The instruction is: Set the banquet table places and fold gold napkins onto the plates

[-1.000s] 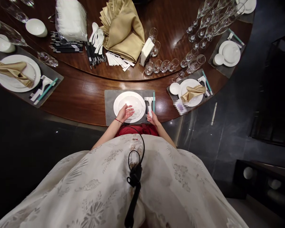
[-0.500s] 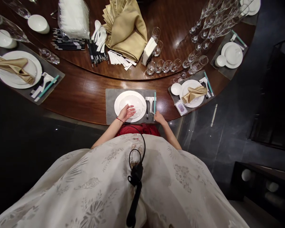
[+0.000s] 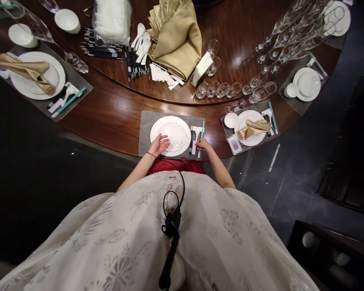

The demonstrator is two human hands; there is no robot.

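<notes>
I have the left grip (image 3: 160,144) over the near-left part of the plate (image 3: 188,136), its fingers loosely spread. The plate lies on a grey placemat (image 3: 144,126) at the near edge of the surface (image 3: 115,131). To the plate's right, in order: black chopsticks (image 3: 191,141), white spoon (image 3: 197,131), teal strip (image 3: 202,131). My right grip (image 3: 202,144) overlaps the strip; I cannot tell whether its fingers pinch anything.
</notes>
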